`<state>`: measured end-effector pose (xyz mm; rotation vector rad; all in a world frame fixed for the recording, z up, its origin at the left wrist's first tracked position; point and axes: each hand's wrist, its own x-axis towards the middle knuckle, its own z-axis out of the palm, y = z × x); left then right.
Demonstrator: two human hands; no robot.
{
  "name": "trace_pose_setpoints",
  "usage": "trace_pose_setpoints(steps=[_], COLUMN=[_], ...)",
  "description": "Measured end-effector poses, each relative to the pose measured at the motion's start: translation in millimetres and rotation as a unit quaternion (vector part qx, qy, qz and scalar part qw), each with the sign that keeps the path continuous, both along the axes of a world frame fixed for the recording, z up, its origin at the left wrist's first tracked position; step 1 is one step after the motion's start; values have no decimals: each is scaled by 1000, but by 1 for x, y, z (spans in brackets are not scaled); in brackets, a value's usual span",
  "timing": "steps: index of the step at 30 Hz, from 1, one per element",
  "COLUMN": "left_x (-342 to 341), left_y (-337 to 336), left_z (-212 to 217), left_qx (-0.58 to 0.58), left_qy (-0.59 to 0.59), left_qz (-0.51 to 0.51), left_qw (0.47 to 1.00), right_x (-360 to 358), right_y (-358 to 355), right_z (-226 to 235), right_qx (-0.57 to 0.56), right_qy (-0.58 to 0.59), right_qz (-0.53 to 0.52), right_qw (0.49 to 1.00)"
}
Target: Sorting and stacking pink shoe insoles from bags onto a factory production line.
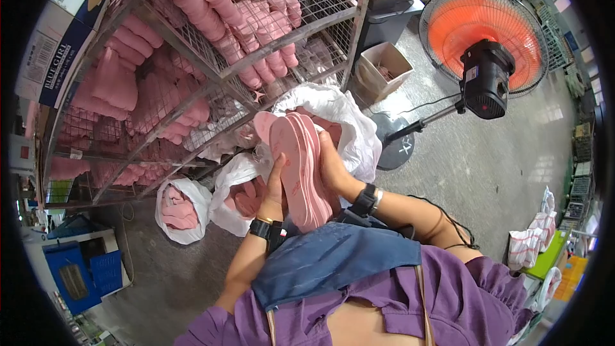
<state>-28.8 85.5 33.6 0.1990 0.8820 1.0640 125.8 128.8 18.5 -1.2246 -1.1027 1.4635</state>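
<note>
Front and centre, just above the lap: a stack of pink soles (296, 163), squeezed from both sides. Left hand (273, 187) along the left edge, thumb laid upward against it, most of the other fingers tucked out of sight. Right hand (333, 167) round the opposite edge, thumb reaching up. Both hands closed in on the stack, holding it between them; cannot tell how the hidden fingertips lie.

Now the shapes: flat, smooth and matte, foam-like to look at, rounded at the ends, slightly waisted midway, faint darker marks on the front face. Layers fanning into wavy lines down the right side, a little uneven. Behind the top, one stray sole (262, 126) poking out to the left, rounded end showing.

Long axis running up and away from the body, leaning a touch left at the top. Upper end pointing toward the metal wire rack (288, 43), loaded with bundled pink pieces; lower end close by the smooth blue apron (339, 253).

Just beyond the hands, a crinkled white bag (362, 147), mouth spread open. To the left, two smaller bags (184, 237) of pink pieces on the shiny grey floor (442, 167). Over right, a round-caged fan (487, 77), orange-bladed.
</note>
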Motion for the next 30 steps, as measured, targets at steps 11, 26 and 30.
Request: trace_pose_setpoints(steps=[11,26,30], left_x=[-18,3,-1], left_y=[5,-3,-7], left_z=[-7,-23,-47], left_qx=[-7,-35,-90], left_qy=[66,-38,126], left_qz=[-82,-172,-88], left_qw=[994,984,984], right_x=[72,142,106], right_y=[23,145,113], right_z=[-17,-21,40], right_qx=[-169,-31,-14], right_qy=[136,-9,94], right_qz=[186,-70,-22], right_qw=[958,997,995])
